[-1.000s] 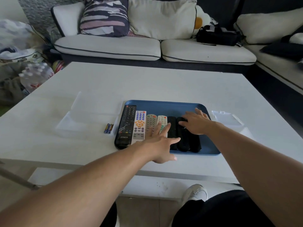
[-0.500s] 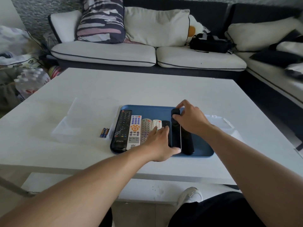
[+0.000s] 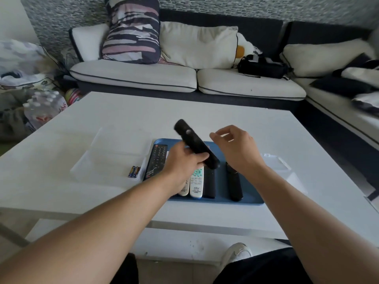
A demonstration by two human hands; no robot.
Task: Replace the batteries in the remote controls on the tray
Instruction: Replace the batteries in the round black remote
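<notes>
My left hand [image 3: 181,160] grips a slim black remote [image 3: 191,141] lifted above the blue tray [image 3: 249,200], tilted with its far end up and to the left. Just to its right hovers my right hand [image 3: 239,148], fingers loosely curled and holding nothing. On the tray lie a long black remote [image 3: 156,160] at the left, a white remote with green buttons [image 3: 197,181], a short black remote [image 3: 209,184] and another black remote [image 3: 233,183] at the right. Other remotes are hidden under my left hand. Loose batteries [image 3: 134,171] lie left of the tray.
A clear plastic box [image 3: 110,156] holds the batteries left of the tray, and a clear lid or small case [image 3: 275,160] lies to the right. All sit on a white table [image 3: 205,117]. A sofa with cushions stands behind; my shoe shows below the table.
The slim black remote has come off the tray: my right hand lifted its far end, my left hand took it, and my right hand let go. The camera tilted up.
</notes>
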